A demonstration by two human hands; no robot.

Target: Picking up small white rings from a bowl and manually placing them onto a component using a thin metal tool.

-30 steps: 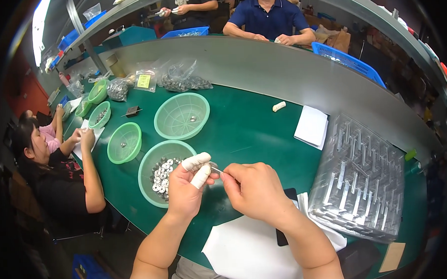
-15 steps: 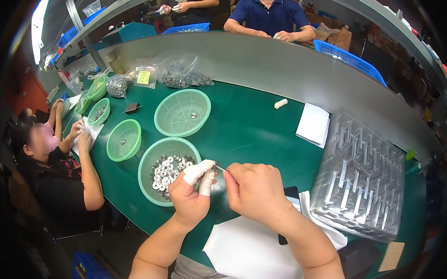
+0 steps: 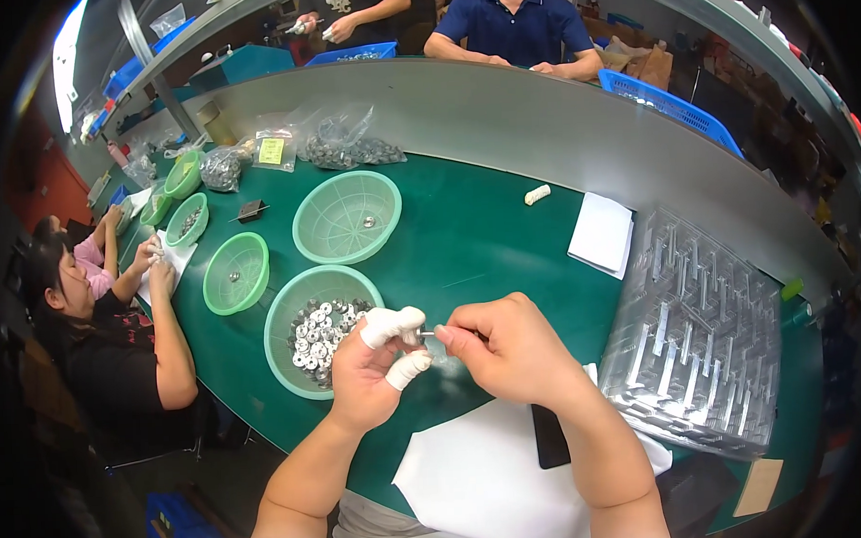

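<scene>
My left hand [image 3: 366, 377] has white wraps on its thumb and a finger. Its fingertips close around a small metal part, mostly hidden by them. Facing it, my right hand [image 3: 509, 347] pinches a thin metal rod [image 3: 429, 334], whose tip meets the left fingertips. Just left of my left hand stands a pale green basket [image 3: 275, 346] holding many small round metal parts [image 3: 312, 349]. Behind it, a larger green basket [image 3: 317, 221] has one metal piece [image 3: 369, 222] inside. A third green basket [image 3: 260, 280] to the left also contains a single piece [image 3: 234, 276].
White paper [image 3: 485, 471] and a black phone [image 3: 551, 437] lie under my right forearm. Stacked clear plastic trays [image 3: 680, 346] stand to the right, white sheets [image 3: 601, 235] behind them. Bagged metal parts [image 3: 350, 150] line the partition [image 3: 501, 124]. A co-worker [image 3: 110, 337] sits at left.
My right hand has tilted, and the rod now lies more level. The left thumb has dropped away from the wrapped finger, widening the gap between them. The view has shifted slightly.
</scene>
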